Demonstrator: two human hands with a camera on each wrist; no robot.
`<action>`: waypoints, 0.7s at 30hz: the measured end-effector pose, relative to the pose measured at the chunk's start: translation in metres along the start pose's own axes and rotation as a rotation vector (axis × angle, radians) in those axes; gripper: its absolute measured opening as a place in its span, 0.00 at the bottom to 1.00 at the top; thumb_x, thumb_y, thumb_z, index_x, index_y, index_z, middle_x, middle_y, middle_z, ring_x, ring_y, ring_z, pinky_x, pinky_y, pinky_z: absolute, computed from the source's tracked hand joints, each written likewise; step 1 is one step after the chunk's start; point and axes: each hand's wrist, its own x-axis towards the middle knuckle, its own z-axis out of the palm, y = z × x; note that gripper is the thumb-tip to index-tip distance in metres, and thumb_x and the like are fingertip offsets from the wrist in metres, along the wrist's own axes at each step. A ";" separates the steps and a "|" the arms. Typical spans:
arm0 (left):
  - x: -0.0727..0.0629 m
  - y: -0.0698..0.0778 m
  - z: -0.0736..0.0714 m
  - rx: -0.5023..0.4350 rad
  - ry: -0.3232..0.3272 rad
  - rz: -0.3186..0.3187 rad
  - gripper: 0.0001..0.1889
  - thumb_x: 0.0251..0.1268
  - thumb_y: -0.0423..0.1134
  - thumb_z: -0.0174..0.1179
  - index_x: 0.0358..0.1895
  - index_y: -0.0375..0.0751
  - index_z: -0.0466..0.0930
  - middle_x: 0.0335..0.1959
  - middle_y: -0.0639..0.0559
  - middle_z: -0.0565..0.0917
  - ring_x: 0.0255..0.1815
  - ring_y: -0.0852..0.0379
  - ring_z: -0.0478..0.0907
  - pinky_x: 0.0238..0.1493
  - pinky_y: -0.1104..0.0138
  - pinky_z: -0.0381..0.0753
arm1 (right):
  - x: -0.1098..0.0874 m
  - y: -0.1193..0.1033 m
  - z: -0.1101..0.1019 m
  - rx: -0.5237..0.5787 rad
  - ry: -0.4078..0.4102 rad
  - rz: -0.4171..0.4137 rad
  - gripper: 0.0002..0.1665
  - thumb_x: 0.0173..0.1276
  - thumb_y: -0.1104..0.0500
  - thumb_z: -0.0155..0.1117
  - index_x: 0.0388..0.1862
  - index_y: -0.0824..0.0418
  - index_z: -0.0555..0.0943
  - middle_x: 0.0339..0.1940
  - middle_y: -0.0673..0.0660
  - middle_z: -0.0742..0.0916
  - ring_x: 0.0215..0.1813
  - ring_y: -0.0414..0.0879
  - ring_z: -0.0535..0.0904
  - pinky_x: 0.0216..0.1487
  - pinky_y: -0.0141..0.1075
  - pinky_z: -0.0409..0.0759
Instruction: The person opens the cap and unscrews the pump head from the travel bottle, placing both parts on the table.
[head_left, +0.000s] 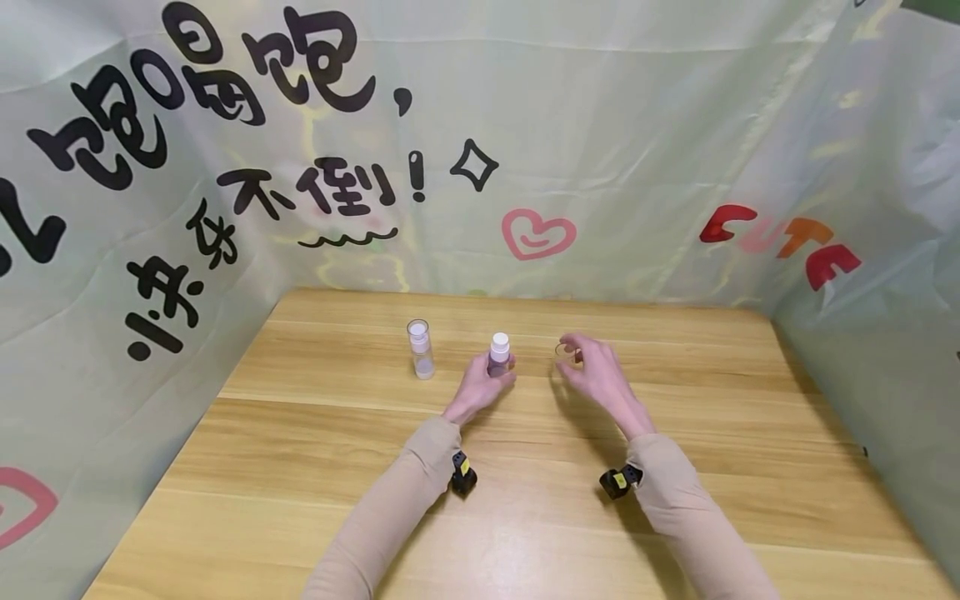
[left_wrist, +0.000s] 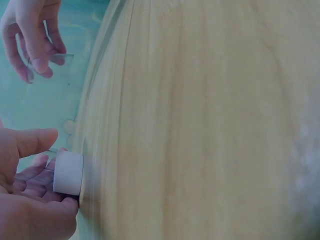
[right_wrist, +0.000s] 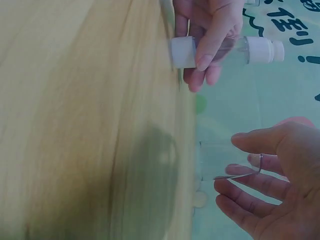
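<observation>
My left hand [head_left: 478, 388] grips a small clear bottle with a white pump top [head_left: 499, 345], which stands upright at the table's far part. In the right wrist view its white base [right_wrist: 183, 52] is close to the wood, and the fingers wrap its clear middle. Off to the right, my right hand [head_left: 597, 372] pinches a clear cap [head_left: 564, 354] between thumb and fingers, raised over the table. The right wrist view shows the see-through cap [right_wrist: 212, 161] apart from the bottle. A second such bottle [head_left: 422, 352], with a clear cap over its top, stands left of my left hand.
The wooden table [head_left: 337, 467] reaches back to a pale cloth backdrop [head_left: 637, 150] with printed lettering and a pink heart. More cloth hangs along both sides. A small black camera is strapped at each wrist.
</observation>
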 end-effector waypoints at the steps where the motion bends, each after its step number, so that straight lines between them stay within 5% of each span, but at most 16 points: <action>1: 0.000 0.000 0.000 0.001 0.000 -0.004 0.21 0.63 0.27 0.60 0.60 0.31 0.76 0.60 0.35 0.80 0.67 0.39 0.75 0.74 0.49 0.68 | -0.001 0.001 0.000 -0.006 -0.009 0.008 0.26 0.65 0.64 0.67 0.61 0.71 0.76 0.53 0.71 0.86 0.49 0.63 0.84 0.50 0.53 0.85; 21: 0.000 -0.001 -0.001 -0.010 -0.006 -0.005 0.21 0.63 0.27 0.60 0.60 0.31 0.76 0.61 0.35 0.80 0.68 0.38 0.74 0.75 0.48 0.67 | -0.005 0.012 0.008 -0.074 -0.048 0.040 0.22 0.62 0.64 0.70 0.55 0.68 0.78 0.51 0.69 0.87 0.47 0.60 0.85 0.48 0.52 0.84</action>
